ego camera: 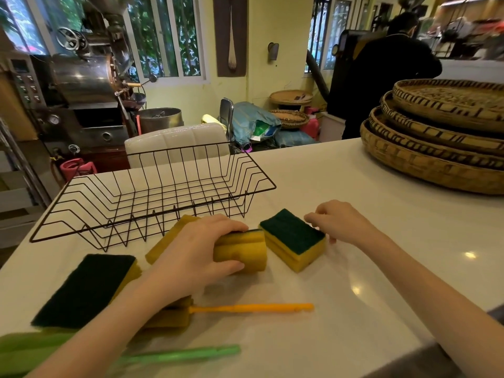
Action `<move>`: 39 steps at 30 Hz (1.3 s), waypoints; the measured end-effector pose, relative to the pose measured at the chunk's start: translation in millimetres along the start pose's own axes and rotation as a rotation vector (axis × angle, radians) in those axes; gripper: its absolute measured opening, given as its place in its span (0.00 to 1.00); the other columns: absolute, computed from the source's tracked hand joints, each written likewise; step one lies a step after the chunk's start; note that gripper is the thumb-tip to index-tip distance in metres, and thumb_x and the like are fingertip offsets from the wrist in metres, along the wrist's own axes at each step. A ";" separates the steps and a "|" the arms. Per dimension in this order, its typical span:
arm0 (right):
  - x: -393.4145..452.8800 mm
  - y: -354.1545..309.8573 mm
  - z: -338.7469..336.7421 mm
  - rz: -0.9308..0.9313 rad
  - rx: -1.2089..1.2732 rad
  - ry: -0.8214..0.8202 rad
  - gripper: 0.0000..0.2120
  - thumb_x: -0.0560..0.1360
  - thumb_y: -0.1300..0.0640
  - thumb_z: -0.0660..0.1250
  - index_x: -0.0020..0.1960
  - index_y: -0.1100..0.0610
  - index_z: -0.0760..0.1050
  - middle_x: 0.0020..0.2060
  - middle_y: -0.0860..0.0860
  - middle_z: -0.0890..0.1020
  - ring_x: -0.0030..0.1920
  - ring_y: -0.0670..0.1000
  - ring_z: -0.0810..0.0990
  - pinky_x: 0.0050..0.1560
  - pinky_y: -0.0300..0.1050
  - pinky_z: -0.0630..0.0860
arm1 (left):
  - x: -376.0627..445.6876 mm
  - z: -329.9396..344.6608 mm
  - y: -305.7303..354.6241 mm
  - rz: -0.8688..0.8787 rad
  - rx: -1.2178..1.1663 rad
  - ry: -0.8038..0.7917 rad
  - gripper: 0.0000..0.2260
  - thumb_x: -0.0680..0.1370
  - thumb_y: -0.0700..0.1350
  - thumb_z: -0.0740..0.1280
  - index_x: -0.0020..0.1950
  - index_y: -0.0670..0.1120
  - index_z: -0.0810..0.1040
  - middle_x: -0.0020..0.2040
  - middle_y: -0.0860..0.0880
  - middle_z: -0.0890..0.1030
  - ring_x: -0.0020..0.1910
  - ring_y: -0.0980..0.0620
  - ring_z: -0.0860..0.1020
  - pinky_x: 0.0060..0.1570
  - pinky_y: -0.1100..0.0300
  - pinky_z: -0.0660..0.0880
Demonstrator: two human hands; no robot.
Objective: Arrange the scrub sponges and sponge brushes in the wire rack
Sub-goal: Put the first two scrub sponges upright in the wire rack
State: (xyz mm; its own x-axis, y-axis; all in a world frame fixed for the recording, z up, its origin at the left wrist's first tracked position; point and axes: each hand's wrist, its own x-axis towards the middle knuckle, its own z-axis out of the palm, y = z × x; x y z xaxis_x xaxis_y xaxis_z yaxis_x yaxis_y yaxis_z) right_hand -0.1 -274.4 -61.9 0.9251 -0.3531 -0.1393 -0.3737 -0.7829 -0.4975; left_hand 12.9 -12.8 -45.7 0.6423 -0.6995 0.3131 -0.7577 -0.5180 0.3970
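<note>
A black wire rack [152,192] stands on the white table with nothing in it. My left hand [196,249] grips a yellow scrub sponge [242,249] lying on its side in front of the rack. My right hand [338,222] touches the far right edge of a green-topped yellow sponge [294,238], fingers curled. Another green-topped sponge [84,290] lies at the left, and a yellow sponge [166,238] sits partly hidden behind my left hand. An orange-handled sponge brush [251,308] and a green-handled sponge brush [180,356] lie near the front edge, their heads partly hidden by my left arm.
A stack of woven bamboo trays [436,137] fills the table's far right. A white chair back [177,143] stands behind the rack. A person in dark clothes [381,75] stands beyond the table, and a metal machine [81,85] is at the far left.
</note>
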 end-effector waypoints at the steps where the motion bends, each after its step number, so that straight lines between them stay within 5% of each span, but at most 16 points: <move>1: -1.7 -2.0 0.3 -0.029 0.010 0.051 0.17 0.74 0.46 0.59 0.48 0.59 0.77 0.44 0.56 0.82 0.39 0.53 0.80 0.46 0.51 0.77 | 1.1 2.2 3.1 0.019 0.021 0.013 0.21 0.68 0.52 0.71 0.60 0.58 0.71 0.53 0.63 0.71 0.51 0.66 0.68 0.49 0.74 0.63; 4: -8.3 -9.6 0.5 -0.129 0.068 0.148 0.17 0.74 0.44 0.59 0.51 0.56 0.75 0.46 0.52 0.79 0.47 0.52 0.77 0.47 0.49 0.75 | 4.6 13.0 15.0 0.063 0.087 0.058 0.19 0.68 0.48 0.71 0.57 0.55 0.72 0.53 0.60 0.71 0.53 0.60 0.69 0.51 0.68 0.65; 9: -14.7 -12.6 7.9 -0.261 0.209 0.097 0.17 0.73 0.44 0.62 0.57 0.52 0.70 0.54 0.49 0.76 0.50 0.50 0.75 0.48 0.44 0.75 | 11.6 38.1 27.4 0.132 0.338 0.103 0.22 0.58 0.42 0.76 0.48 0.49 0.73 0.45 0.50 0.79 0.42 0.51 0.77 0.36 0.60 0.73; 12: -15.2 -11.2 14.9 -0.299 0.187 0.082 0.20 0.72 0.46 0.65 0.61 0.51 0.67 0.60 0.51 0.74 0.54 0.50 0.74 0.48 0.42 0.73 | 12.4 50.0 32.6 0.112 0.419 0.084 0.22 0.59 0.42 0.77 0.49 0.48 0.73 0.45 0.48 0.79 0.42 0.51 0.78 0.37 0.60 0.75; 16: -16.3 -7.9 18.3 -0.311 0.131 0.067 0.22 0.71 0.46 0.66 0.62 0.52 0.68 0.63 0.51 0.71 0.57 0.50 0.72 0.49 0.41 0.72 | 7.7 52.0 33.3 0.052 0.252 -0.045 0.16 0.72 0.51 0.65 0.58 0.52 0.67 0.61 0.52 0.68 0.57 0.54 0.67 0.56 0.61 0.70; 21: -13.5 -5.0 14.0 -0.405 0.090 0.030 0.20 0.71 0.51 0.67 0.60 0.53 0.70 0.68 0.51 0.67 0.65 0.50 0.66 0.59 0.40 0.64 | 17.6 20.5 26.3 -0.018 0.019 -0.225 0.18 0.70 0.54 0.68 0.58 0.56 0.69 0.62 0.56 0.67 0.56 0.58 0.67 0.53 0.68 0.70; 27: -8.4 -12.1 5.9 -0.514 0.077 -0.188 0.19 0.66 0.53 0.66 0.57 0.49 0.71 0.73 0.49 0.61 0.72 0.49 0.56 0.66 0.41 0.58 | 50.7 -8.5 7.0 0.072 0.122 -0.676 0.31 0.67 0.48 0.72 0.66 0.61 0.61 0.72 0.56 0.57 0.65 0.56 0.59 0.57 0.67 0.62; 31: -4.6 -11.7 2.5 -0.476 0.029 -0.329 0.25 0.60 0.51 0.67 0.56 0.48 0.67 0.68 0.51 0.64 0.67 0.52 0.63 0.63 0.44 0.68 | 59.9 -2.4 0.3 0.048 0.161 -0.780 0.36 0.67 0.47 0.73 0.67 0.64 0.57 0.71 0.54 0.60 0.64 0.52 0.62 0.59 0.59 0.65; 39: -4.1 -8.2 -15.8 -0.480 -0.065 -0.286 0.23 0.58 0.52 0.71 0.51 0.43 0.68 0.54 0.48 0.69 0.54 0.49 0.68 0.47 0.37 0.70 | 58.5 3.8 -3.3 0.051 0.062 -0.600 0.32 0.67 0.52 0.72 0.66 0.63 0.61 0.63 0.55 0.70 0.57 0.55 0.67 0.50 0.65 0.67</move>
State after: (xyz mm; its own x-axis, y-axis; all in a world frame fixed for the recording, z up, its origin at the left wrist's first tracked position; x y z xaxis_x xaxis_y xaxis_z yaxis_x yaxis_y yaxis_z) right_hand -1.9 -274.7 -43.7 0.9703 0.1962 -0.1416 0.0986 -0.8549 -0.5093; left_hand 52.5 -53.9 -32.0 0.4417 -0.8701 -0.2185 -0.8026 -0.4921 0.3372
